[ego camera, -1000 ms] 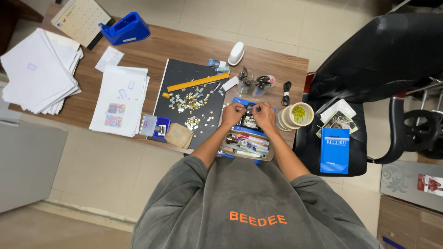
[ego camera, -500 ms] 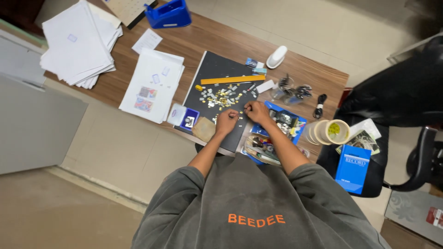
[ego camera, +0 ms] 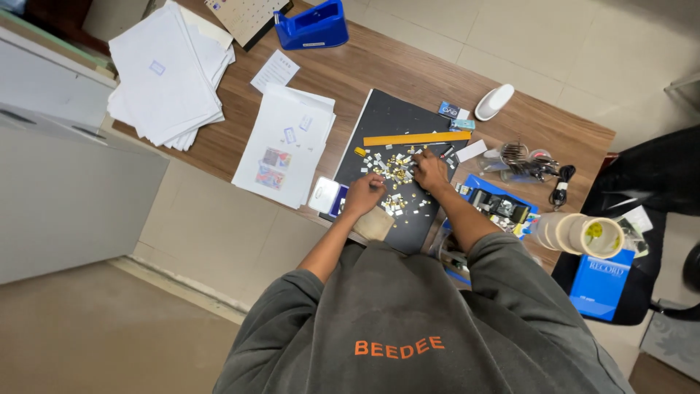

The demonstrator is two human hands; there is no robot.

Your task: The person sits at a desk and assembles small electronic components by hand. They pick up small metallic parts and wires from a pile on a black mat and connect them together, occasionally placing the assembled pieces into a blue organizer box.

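Head view: small cut pieces [ego camera: 394, 175] between left hand [ego camera: 363, 195], right hand [ego camera: 430, 172].

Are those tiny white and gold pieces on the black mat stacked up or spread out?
Spread out. The tiny white and gold pieces lie loosely scattered across the black mat, between the left hand and right hand.

1. We count two hands on the black mat [ego camera: 386, 131]: the left hand [ego camera: 362, 194] and the right hand [ego camera: 430, 172].
2. One yellow ruler [ego camera: 417, 138] lies across the far part of the mat.
3. One blue tape dispenser [ego camera: 312, 26] stands at the far edge of the desk.
4. One white mouse [ego camera: 494, 101] sits far right.
5. One stack of tape rolls [ego camera: 576, 233] lies at the right.
6. The small white and gold pieces [ego camera: 394, 171] are too many and too small for us to count.
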